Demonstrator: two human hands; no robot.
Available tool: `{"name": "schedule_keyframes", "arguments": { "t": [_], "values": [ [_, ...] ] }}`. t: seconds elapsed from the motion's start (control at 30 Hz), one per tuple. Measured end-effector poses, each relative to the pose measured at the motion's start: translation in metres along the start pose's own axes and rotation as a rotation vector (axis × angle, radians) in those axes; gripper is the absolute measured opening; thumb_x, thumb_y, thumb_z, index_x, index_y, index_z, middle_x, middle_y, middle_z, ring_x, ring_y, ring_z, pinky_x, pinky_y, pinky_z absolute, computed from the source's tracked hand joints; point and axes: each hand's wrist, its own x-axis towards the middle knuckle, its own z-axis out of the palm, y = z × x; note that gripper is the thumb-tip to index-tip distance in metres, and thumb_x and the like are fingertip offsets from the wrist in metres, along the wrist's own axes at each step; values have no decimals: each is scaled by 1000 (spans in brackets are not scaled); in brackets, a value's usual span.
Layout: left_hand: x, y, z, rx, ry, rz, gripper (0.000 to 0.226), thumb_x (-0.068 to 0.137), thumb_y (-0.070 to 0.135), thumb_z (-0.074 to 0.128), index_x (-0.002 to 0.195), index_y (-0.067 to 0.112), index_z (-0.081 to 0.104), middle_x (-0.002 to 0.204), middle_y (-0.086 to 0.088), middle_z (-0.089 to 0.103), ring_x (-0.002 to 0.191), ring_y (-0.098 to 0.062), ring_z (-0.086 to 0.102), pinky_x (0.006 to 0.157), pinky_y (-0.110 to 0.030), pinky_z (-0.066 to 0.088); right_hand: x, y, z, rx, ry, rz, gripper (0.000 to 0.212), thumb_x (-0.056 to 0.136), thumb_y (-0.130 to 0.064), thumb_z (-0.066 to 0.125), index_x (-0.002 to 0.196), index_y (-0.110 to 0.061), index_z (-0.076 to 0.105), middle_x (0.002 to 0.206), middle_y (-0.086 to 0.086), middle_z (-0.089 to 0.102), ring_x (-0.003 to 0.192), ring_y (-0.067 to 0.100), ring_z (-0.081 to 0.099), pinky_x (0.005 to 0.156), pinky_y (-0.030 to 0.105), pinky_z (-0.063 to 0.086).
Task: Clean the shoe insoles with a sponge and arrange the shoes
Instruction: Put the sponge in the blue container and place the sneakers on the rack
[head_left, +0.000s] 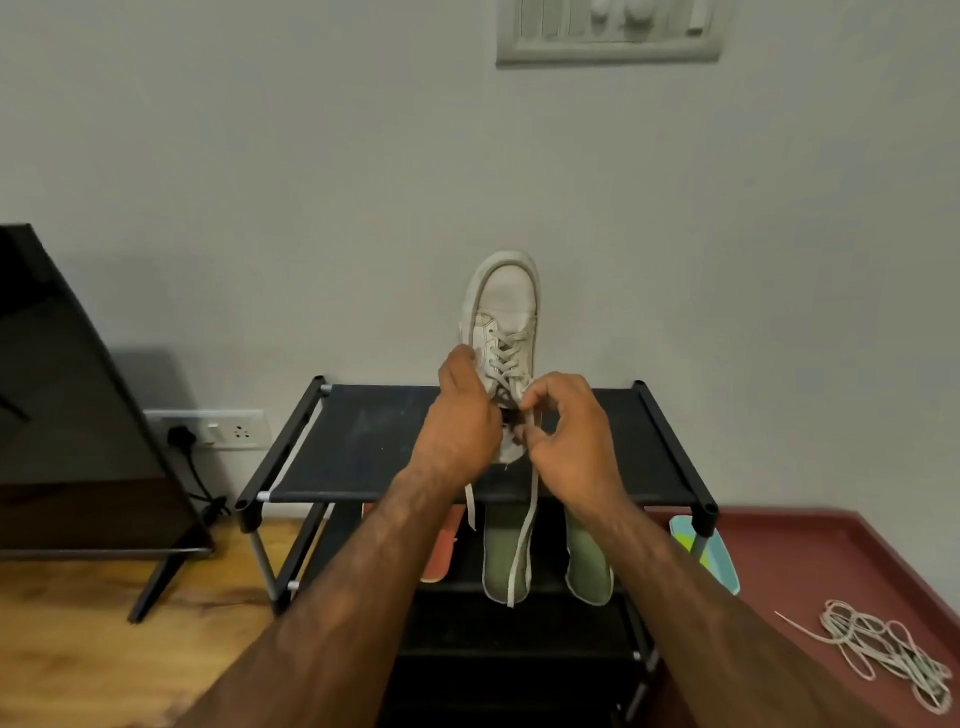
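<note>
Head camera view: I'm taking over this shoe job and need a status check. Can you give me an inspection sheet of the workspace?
Surface: black fabric top shelf of a metal-framed shoe rack.
Job's things: white lace-up sneaker, toe toward the wall; two green insoles on the lower shelf, an orange insole and a blue-green insole beside them; no sponge seen.
Clutter: loose pale shoelace heaped on the maroon surface.
Hands: left hand grips the sneaker's side; right hand pinches its white lace.
Cables: black plug and cable at the wall socket.
Surroundings: grey wall, black television, wooden surface.
</note>
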Motion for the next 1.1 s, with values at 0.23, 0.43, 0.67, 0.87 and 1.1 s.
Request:
{"name": "schedule_keyframes", "arguments": {
  "t": [0.23, 0.43, 0.67, 0.87, 1.1],
  "values": [
    [6, -40, 20, -69, 41, -54, 37, 95, 5, 46, 124, 24, 32, 129, -6, 47, 87, -22, 63, 67, -41, 56, 5, 16, 12, 16, -172, 13, 59, 79, 9, 70, 112, -40, 62, 117, -16, 58, 109, -2, 61, 92, 18, 52],
    [-1, -48, 21, 24, 52, -3, 46, 95, -2, 46, 136, 13, 31, 133, -10, 40, 79, -28, 61, 64, -43, 51, 41, -13, 8, -286, -209, -185, 44, 104, -16, 46, 142, -35, 57, 118, -9, 52, 97, 11, 61, 84, 32, 55],
    [-17, -50, 16, 17, 4, 4, 47, 97, 3, 46, 136, 21, 27, 123, 1, 45, 77, -16, 61, 62, -38, 56, 59, -30, -6, -669, -245, -316, 21, 104, -34, 57, 121, -32, 69, 109, -7, 61, 89, 20, 65, 77, 38, 55],
    [-15, -34, -9, 28, 45, 71, 46, 86, 16, 65, 126, 21, 43, 130, 2, 38, 102, -18, 56, 84, -35, 52, 51, -33, -12, -656, -195, -284, 8, 102, -35, 61, 106, -36, 68, 95, -16, 54, 82, 13, 60, 69, 32, 43],
    [13, -21, -32, 354, 85, 340, 20, 102, 25, 59, 120, 24, 66, 116, 2, 46, 88, -19, 58, 74, -38, 55, 51, -45, -14, -556, -269, -158, 9, 100, -31, 63, 93, -35, 67, 103, -12, 62, 90, 12, 60, 80, 34, 50]
  ]
}}
